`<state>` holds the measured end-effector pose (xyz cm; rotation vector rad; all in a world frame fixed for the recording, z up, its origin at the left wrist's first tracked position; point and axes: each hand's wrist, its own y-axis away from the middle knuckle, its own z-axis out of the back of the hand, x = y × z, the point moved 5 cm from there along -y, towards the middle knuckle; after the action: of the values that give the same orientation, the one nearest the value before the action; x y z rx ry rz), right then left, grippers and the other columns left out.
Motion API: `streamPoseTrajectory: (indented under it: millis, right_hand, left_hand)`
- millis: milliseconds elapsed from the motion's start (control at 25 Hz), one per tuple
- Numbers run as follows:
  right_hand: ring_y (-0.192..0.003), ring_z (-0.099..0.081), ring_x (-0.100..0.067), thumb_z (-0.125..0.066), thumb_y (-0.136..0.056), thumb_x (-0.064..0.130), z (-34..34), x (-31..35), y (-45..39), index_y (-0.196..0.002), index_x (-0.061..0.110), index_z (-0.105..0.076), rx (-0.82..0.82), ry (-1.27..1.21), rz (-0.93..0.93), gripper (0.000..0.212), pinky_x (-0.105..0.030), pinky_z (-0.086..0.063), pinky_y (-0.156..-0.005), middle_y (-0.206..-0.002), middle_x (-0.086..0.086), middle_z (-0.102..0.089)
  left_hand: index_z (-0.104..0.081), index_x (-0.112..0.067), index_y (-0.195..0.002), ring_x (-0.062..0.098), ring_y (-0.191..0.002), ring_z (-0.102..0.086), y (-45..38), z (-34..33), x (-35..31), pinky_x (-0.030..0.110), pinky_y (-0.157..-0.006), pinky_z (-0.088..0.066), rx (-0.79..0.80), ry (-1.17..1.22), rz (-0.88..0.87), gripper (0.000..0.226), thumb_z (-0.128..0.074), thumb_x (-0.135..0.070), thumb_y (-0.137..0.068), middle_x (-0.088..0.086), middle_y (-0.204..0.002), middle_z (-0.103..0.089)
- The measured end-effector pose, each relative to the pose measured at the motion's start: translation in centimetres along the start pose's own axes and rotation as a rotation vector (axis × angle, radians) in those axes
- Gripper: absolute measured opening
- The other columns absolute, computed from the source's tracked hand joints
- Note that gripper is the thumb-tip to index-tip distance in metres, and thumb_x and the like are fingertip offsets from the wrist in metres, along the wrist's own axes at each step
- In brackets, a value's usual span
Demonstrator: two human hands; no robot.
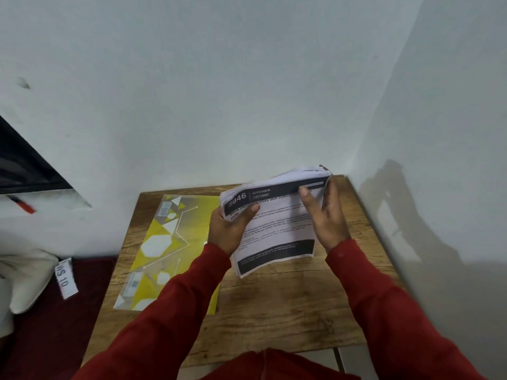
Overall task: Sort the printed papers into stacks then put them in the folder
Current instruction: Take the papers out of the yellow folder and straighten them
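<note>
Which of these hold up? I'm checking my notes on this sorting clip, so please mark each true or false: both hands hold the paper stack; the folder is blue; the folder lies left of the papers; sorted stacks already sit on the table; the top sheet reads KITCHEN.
1. Both hands hold the paper stack: true, left hand and right hand grip it.
2. The folder is blue: false, it is yellow.
3. The folder lies left of the papers: true.
4. Sorted stacks already sit on the table: false, only the folder lies there.
5. The top sheet reads KITCHEN: true.
</note>
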<state>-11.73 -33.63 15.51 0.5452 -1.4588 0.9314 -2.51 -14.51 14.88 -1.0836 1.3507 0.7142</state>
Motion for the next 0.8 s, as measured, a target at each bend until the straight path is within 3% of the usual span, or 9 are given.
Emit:
streamPoseTrajectory:
  millis: [120, 240, 440, 560, 720, 800]
  right_hand:
    - [-0.123, -0.056, -0.018, -0.067, -0.090, 0.028, 0.8, -0.7, -0.4, -0.133, 0.017, -0.048, -0.042, -0.049, 0.018, 0.049, -0.049, -0.043, -0.106, -0.131, -0.003, -0.060]
    - [-0.117, -0.059, -0.024, -0.064, -0.092, 0.008, 1.2, -0.5, -0.1, -0.126, 0.010, -0.052, -0.084, -0.113, 0.075, 0.036, -0.043, -0.047, -0.103, -0.123, -0.010, -0.063]
    - [-0.112, -0.061, -0.010, -0.060, -0.094, 0.009, 0.1, -3.1, 2.1, -0.123, 0.031, -0.051, -0.020, -0.141, -0.027, 0.038, -0.030, -0.050, -0.091, -0.120, 0.008, -0.064]
    - [-0.113, -0.061, -0.012, -0.060, -0.094, 0.008, 0.5, -2.9, 2.1, -0.120, 0.035, -0.052, -0.046, -0.170, -0.009, 0.039, -0.024, -0.051, -0.090, -0.120, 0.008, -0.064]
    - [-0.108, -0.063, -0.012, -0.060, -0.094, 0.009, 0.9, -3.5, 1.7, -0.115, 0.032, -0.055, -0.021, -0.137, -0.026, 0.031, -0.034, -0.053, -0.094, -0.114, 0.007, -0.066]
    - [-0.105, -0.064, -0.014, -0.063, -0.093, 0.012, 1.0, -4.4, 1.9, -0.113, 0.029, -0.056, -0.029, -0.095, -0.064, 0.027, -0.040, -0.054, -0.093, -0.112, 0.004, -0.067]
  left_hand:
    - [-0.071, -0.013, -0.096, 0.006, -0.085, -0.070, -0.2, 0.0, -0.3, 0.018, -0.073, -0.053, -0.016, -0.006, 0.001, 0.019, -0.071, 0.000, -0.082, -0.010, -0.088, -0.075]
    - [-0.071, -0.011, -0.099, 0.012, -0.090, -0.071, -0.5, 0.3, -0.5, 0.022, -0.076, -0.054, -0.003, 0.007, -0.016, 0.020, -0.073, -0.001, -0.081, -0.005, -0.092, -0.076]
    - [-0.071, -0.018, -0.094, 0.015, -0.087, -0.071, 0.3, 0.9, 2.8, 0.030, -0.074, -0.055, 0.011, -0.066, 0.127, 0.013, -0.072, -0.010, -0.084, -0.005, -0.089, -0.076]
    - [-0.070, -0.017, -0.094, 0.013, -0.086, -0.071, 0.3, 0.8, 2.7, 0.026, -0.071, -0.056, 0.015, -0.069, 0.139, 0.011, -0.071, -0.010, -0.084, -0.006, -0.087, -0.076]
    - [-0.070, -0.013, -0.097, 0.018, -0.088, -0.072, -0.1, 0.8, 3.3, 0.032, -0.074, -0.057, 0.044, -0.066, 0.183, 0.011, -0.069, -0.014, -0.086, 0.000, -0.092, -0.075]
    - [-0.070, -0.011, -0.094, 0.021, -0.086, -0.072, -0.4, 1.2, 3.9, 0.036, -0.075, -0.057, -0.014, -0.027, 0.224, 0.008, -0.069, -0.014, -0.087, 0.003, -0.090, -0.075]
